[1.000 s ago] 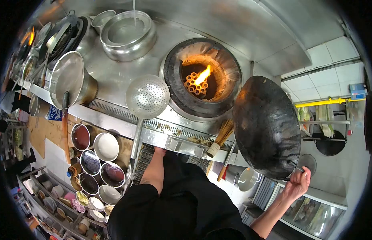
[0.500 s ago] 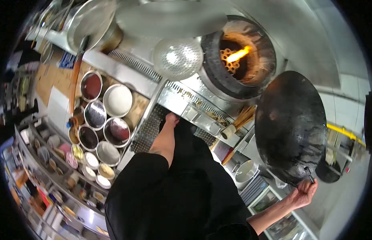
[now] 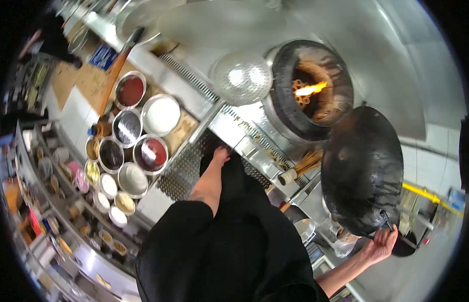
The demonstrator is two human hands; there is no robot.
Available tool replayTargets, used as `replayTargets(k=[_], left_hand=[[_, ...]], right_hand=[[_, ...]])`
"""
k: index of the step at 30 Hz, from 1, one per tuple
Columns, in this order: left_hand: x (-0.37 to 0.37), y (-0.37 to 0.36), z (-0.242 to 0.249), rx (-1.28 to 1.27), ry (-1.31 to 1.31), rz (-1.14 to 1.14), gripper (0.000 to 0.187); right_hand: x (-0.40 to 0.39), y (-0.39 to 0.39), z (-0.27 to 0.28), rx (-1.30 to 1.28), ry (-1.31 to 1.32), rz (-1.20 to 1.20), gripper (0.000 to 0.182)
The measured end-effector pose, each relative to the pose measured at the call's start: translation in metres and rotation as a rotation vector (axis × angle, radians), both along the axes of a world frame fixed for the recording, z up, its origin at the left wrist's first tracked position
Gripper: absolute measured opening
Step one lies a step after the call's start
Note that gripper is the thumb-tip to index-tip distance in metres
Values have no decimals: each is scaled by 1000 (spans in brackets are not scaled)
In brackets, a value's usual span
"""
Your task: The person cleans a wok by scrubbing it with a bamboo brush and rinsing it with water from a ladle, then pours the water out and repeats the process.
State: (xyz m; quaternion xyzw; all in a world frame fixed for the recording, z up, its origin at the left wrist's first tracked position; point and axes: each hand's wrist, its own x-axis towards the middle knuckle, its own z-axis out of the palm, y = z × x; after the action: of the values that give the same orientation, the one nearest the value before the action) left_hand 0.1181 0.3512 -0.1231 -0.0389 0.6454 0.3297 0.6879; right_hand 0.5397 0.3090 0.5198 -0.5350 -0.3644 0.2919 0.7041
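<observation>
My right hand [image 3: 384, 242] is closed around the small loop handle of a large black wok [image 3: 363, 168]. The wok is tipped steeply on edge, right of the round burner [image 3: 282, 98], where an orange flame [image 3: 311, 89] burns. By the front edge of the stove is my left hand [image 3: 222, 154], its fingers curled in; whatever they grip is too small to make out. A bamboo wok brush [image 3: 307, 165] lies on the stove front between the left hand and the wok.
A perforated strainer [image 3: 243, 78] rests left of the burner. Further left, several metal pots of sauces and seasonings, including a white-filled pot [image 3: 161, 115], crowd the counter. A wooden-handled tool [image 3: 116, 75] lies across that side. A yellow pipe [image 3: 431, 195] runs behind the wok.
The whole view has shifted, with the stove and pots now lower and further right. The wok is slightly closer to the burner, still held by my right hand. My left hand stays by the stove edge.
</observation>
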Motion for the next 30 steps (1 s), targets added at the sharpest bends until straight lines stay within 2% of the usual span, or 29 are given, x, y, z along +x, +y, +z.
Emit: replayTargets(k=[1, 2, 3, 5, 6, 7, 10, 12, 13, 15, 18, 19, 20, 22, 24, 25, 26, 28, 29, 30], left_hand=[[8, 3, -13, -9, 16, 27, 41], [10, 8, 8, 30, 9, 5, 39], [14, 12, 2, 43, 28, -8, 37], [18, 17, -7, 99, -140, 59, 33], [24, 22, -15, 99, -140, 129, 33], [26, 24, -23, 110, -141, 80, 33], [27, 24, -24, 197, -274, 414, 37], [30, 20, -10, 172, -275, 499, 37], [30, 14, -17, 176, -272, 478, 37], [30, -1, -37, 281, -78, 348, 35], [21, -10, -52, 298, -117, 304, 34], [20, -9, -48, 191, -65, 312, 33], [21, -7, -45, 198, -62, 309, 33], [20, -3, -41, 77, -141, 418, 35], [6, -28, -120, 180, -195, 335, 42], [2, -29, -157, 517, -19, 99, 46], [-2, -20, -159, 845, 167, -139, 52], [-12, -8, -147, 882, 282, -539, 60], [-7, -4, -144, 981, 311, -420, 54], [-4, 14, -142, 1000, 307, -427, 54]], right_hand=[[-1, -3, -1, 6, 17, 4, 29], [0, -7, -2, 14, 18, 29, 27], [-2, -10, -2, 9, 21, 13, 26], [-13, -14, -2, -5, 54, -52, 25], [-21, -15, -1, -11, 54, -16, 23], [-26, -16, -1, -6, 57, -41, 22], [-36, -20, 0, -17, 59, -76, 21], [-38, -25, 1, -28, 60, -76, 21], [-39, -27, 1, -33, 57, -83, 21], [-42, -29, 0, -34, 52, -102, 22], [-43, -34, -2, -54, 22, -162, 23], [-44, -34, -2, -49, 26, -165, 23], [-44, -34, -3, -52, 24, -165, 23], [-46, -33, -5, -35, 22, -170, 23], [-49, -33, -4, -43, 29, -175, 24], [-47, -36, -7, -47, 24, -210, 25], [-46, -38, -8, -25, 20, -215, 25], [-45, -38, -8, -63, -2, -166, 23], [-46, -38, -6, -69, 3, -165, 23], [-47, -37, -6, -52, 2, -177, 23]])
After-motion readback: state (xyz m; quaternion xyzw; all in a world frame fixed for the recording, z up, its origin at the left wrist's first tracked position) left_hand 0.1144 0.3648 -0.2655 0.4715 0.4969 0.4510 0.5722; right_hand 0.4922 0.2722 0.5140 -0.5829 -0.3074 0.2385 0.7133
